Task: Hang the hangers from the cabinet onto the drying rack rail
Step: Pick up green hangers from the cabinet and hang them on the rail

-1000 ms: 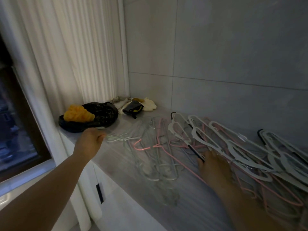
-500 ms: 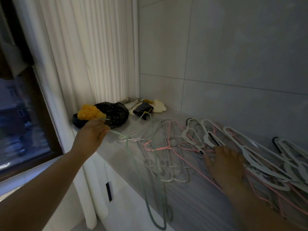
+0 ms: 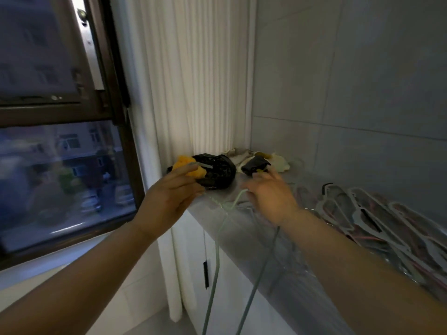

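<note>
Pale green wire is what I'm dealing with closest to the camera: one thin hanger (image 3: 217, 250) dangles off the front edge of the cabinet top (image 3: 246, 233), its two long sides trailing down out of view. My left hand (image 3: 171, 199) has its fingers curled round the hanger's upper end, where a pale bar pokes out past the fingertips. My right hand (image 3: 273, 199) is up at the hook with its fingers loosely spread, and I cannot tell whether it is really pinching the wire. I'd judge the hanger light, springy and a bit slick, likely to swing and snag on others (the twisted neck under the hook looks like the steadiest place to hold). Further along, the pile of white and pink hangers (image 3: 367, 213) lies tangled on the cabinet top. Behind the hands sit a black bag (image 3: 217, 172) and a yellow lump (image 3: 197, 174), then the white curtain (image 3: 198, 81) and the window (image 3: 63, 180). No rail is in view, and I can read no writing or labels anywhere.
</note>
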Demonstrator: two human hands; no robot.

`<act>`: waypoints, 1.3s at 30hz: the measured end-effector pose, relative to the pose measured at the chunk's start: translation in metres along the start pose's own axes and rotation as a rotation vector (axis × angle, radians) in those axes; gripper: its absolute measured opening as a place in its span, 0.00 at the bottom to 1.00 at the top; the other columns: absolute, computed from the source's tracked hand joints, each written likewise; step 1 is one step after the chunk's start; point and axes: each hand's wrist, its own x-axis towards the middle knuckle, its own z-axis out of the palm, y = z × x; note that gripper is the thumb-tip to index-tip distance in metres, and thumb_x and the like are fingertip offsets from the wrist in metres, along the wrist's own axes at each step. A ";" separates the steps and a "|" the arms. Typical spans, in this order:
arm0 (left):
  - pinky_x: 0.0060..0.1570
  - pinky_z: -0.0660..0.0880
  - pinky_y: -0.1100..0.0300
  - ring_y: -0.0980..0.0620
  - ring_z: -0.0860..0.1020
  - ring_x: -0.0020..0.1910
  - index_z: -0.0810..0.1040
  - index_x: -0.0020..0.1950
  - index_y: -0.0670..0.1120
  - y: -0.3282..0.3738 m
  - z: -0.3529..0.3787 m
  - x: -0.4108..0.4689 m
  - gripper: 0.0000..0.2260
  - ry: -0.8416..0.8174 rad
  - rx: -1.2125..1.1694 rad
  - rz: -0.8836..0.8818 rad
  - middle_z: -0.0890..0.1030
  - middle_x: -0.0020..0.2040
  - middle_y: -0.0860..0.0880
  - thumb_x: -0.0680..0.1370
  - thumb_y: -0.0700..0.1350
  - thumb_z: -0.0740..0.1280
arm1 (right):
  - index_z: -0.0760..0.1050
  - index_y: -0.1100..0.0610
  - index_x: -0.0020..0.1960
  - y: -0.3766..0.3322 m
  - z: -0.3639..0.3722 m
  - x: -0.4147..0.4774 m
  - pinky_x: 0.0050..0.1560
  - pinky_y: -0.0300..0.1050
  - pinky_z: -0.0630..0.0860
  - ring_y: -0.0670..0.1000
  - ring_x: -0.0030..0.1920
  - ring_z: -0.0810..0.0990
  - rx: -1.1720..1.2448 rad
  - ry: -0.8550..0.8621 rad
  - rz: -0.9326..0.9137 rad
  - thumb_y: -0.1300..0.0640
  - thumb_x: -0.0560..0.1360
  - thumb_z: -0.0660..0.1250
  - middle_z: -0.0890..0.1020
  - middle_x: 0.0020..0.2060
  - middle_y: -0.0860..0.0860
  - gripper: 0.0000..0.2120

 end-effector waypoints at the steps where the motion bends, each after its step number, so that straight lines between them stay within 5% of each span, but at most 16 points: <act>1: 0.68 0.62 0.66 0.65 0.63 0.70 0.73 0.51 0.48 0.002 -0.006 -0.003 0.10 -0.001 0.058 0.017 0.76 0.51 0.51 0.81 0.50 0.55 | 0.71 0.56 0.66 -0.003 -0.001 0.002 0.68 0.41 0.54 0.53 0.66 0.69 0.028 -0.008 -0.008 0.59 0.80 0.54 0.74 0.64 0.56 0.16; 3: 0.68 0.61 0.68 0.55 0.69 0.66 0.74 0.50 0.47 0.008 -0.018 -0.009 0.11 -0.018 0.154 0.003 0.80 0.49 0.47 0.81 0.50 0.55 | 0.74 0.59 0.60 -0.012 -0.003 0.001 0.55 0.44 0.65 0.55 0.58 0.75 0.057 -0.057 -0.045 0.59 0.79 0.54 0.78 0.57 0.58 0.14; 6: 0.69 0.57 0.71 0.46 0.68 0.63 0.71 0.56 0.47 0.032 -0.035 -0.018 0.15 -0.018 0.181 -0.163 0.72 0.60 0.46 0.80 0.55 0.53 | 0.75 0.60 0.60 -0.024 -0.003 -0.008 0.53 0.44 0.66 0.56 0.56 0.76 0.077 -0.078 -0.103 0.59 0.79 0.54 0.79 0.56 0.58 0.15; 8: 0.66 0.60 0.73 0.50 0.67 0.64 0.65 0.63 0.47 0.060 -0.041 -0.025 0.21 -0.017 0.041 -0.330 0.64 0.65 0.47 0.78 0.60 0.54 | 0.75 0.59 0.60 -0.030 -0.004 -0.020 0.53 0.44 0.65 0.56 0.56 0.75 0.114 -0.055 -0.113 0.59 0.79 0.54 0.79 0.56 0.58 0.15; 12: 0.56 0.66 0.81 0.72 0.64 0.63 0.59 0.69 0.54 0.120 -0.059 -0.031 0.28 0.022 -0.117 -0.622 0.62 0.69 0.52 0.73 0.61 0.62 | 0.75 0.59 0.61 -0.036 -0.011 -0.043 0.51 0.44 0.68 0.57 0.55 0.77 0.254 -0.078 -0.065 0.59 0.79 0.54 0.80 0.55 0.59 0.15; 16: 0.53 0.68 0.67 0.59 0.72 0.60 0.59 0.71 0.52 0.160 -0.092 -0.057 0.26 -0.223 -0.034 -1.084 0.68 0.61 0.57 0.76 0.47 0.65 | 0.76 0.63 0.57 -0.059 -0.021 -0.059 0.48 0.46 0.70 0.57 0.52 0.77 0.444 -0.096 -0.103 0.59 0.80 0.55 0.81 0.53 0.60 0.14; 20: 0.41 0.71 0.65 0.56 0.74 0.37 0.75 0.50 0.50 0.206 -0.138 -0.093 0.06 -0.181 -0.012 -1.334 0.75 0.38 0.52 0.79 0.42 0.60 | 0.78 0.64 0.51 -0.116 -0.025 -0.071 0.38 0.43 0.62 0.57 0.45 0.75 0.604 -0.160 -0.256 0.58 0.79 0.57 0.81 0.46 0.62 0.13; 25: 0.23 0.65 0.73 0.59 0.69 0.18 0.72 0.37 0.55 0.271 -0.218 -0.139 0.15 0.035 0.127 -1.532 0.70 0.27 0.51 0.79 0.38 0.58 | 0.79 0.58 0.46 -0.224 -0.029 -0.094 0.41 0.40 0.64 0.51 0.42 0.72 0.739 -0.206 -0.441 0.57 0.77 0.62 0.75 0.38 0.52 0.08; 28: 0.21 0.64 0.72 0.59 0.67 0.16 0.73 0.36 0.54 0.315 -0.270 -0.167 0.16 0.137 0.236 -1.648 0.71 0.26 0.52 0.79 0.37 0.59 | 0.78 0.63 0.43 -0.295 -0.039 -0.119 0.40 0.41 0.64 0.50 0.41 0.72 0.776 -0.249 -0.584 0.59 0.76 0.63 0.74 0.35 0.50 0.09; 31: 0.22 0.65 0.72 0.60 0.69 0.17 0.74 0.38 0.51 0.363 -0.331 -0.189 0.14 0.221 0.349 -1.737 0.72 0.27 0.52 0.79 0.38 0.58 | 0.77 0.58 0.41 -0.365 -0.056 -0.155 0.41 0.42 0.66 0.49 0.41 0.72 0.795 -0.322 -0.719 0.59 0.76 0.63 0.74 0.31 0.47 0.07; 34: 0.23 0.67 0.73 0.61 0.70 0.17 0.74 0.43 0.47 0.412 -0.395 -0.206 0.09 0.249 0.458 -1.783 0.73 0.30 0.52 0.80 0.38 0.58 | 0.79 0.59 0.49 -0.434 -0.079 -0.196 0.45 0.44 0.71 0.53 0.44 0.76 0.821 -0.349 -0.805 0.57 0.77 0.62 0.79 0.39 0.54 0.08; 39: 0.22 0.65 0.73 0.62 0.71 0.18 0.72 0.39 0.54 0.500 -0.490 -0.241 0.13 0.276 0.617 -1.870 0.75 0.31 0.53 0.80 0.40 0.58 | 0.78 0.60 0.53 -0.541 -0.118 -0.276 0.46 0.43 0.72 0.55 0.47 0.78 0.857 -0.401 -0.956 0.57 0.78 0.61 0.82 0.45 0.56 0.10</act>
